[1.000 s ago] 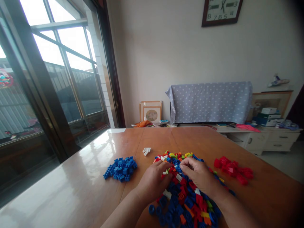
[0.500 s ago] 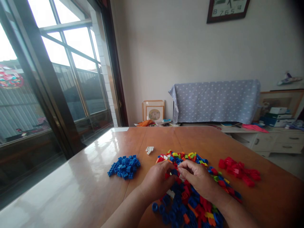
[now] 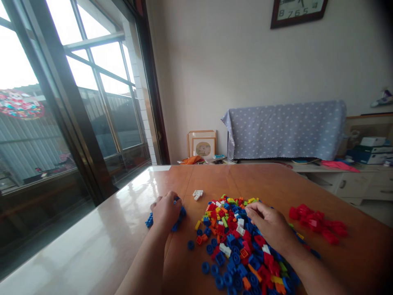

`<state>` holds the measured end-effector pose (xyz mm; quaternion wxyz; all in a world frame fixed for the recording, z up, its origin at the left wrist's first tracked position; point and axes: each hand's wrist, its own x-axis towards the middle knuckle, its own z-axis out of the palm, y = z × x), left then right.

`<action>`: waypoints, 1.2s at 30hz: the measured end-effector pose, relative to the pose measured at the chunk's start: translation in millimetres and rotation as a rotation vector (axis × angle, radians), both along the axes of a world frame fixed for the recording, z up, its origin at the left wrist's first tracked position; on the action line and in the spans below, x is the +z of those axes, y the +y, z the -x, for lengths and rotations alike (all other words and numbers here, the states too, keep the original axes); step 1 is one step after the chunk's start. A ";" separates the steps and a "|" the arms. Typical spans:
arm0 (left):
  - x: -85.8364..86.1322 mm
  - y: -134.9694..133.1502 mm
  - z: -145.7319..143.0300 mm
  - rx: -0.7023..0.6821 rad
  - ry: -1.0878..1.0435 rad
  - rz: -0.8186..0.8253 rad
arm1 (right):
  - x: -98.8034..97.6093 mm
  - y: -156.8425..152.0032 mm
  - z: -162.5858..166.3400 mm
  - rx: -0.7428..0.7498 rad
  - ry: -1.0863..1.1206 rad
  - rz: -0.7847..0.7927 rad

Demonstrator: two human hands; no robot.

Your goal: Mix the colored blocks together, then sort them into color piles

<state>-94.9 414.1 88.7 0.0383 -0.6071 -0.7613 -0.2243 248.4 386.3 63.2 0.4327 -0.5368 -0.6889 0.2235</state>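
Observation:
My left hand (image 3: 166, 209) reaches over the pile of blue toy bricks (image 3: 183, 212) on the left of the table and covers most of it. Its fingers are curled, and a blue toy brick (image 3: 176, 200) shows between thumb and fingers. Over the right side of a large mixed heap of toy bricks (image 3: 235, 250) is my right hand (image 3: 266, 223). Thumb and forefinger there are drawn together; whatever may be between them is hidden. Red, blue, white, yellow, orange and green pieces make up the heap, with round blue ones at its near left edge.
A small cluster of white bricks (image 3: 198, 194) lies beyond the heap. Red pieces (image 3: 317, 223) form a separate group at the right. All rest on a glossy brown table (image 3: 245, 176). Behind it stand a cloth-covered object (image 3: 285, 131) and a white cabinet (image 3: 353, 184).
My hands were together over the mixed heap and have parted. The left has moved left onto the blue pile; the right has shifted slightly right, uncovering the heap's middle. The view has shifted slightly.

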 end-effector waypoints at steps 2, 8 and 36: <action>-4.0 2.4 9.7 0.086 0.010 0.044 | -1.3 1.1 -1.3 -0.019 -0.006 0.001; -12.0 6.3 14.3 0.164 0.015 0.079 | 1.6 2.1 -4.8 -0.040 0.025 -0.013; -12.7 -15.5 -68.8 -0.687 -0.093 -0.055 | 8.2 -9.5 -10.0 0.026 -0.530 0.114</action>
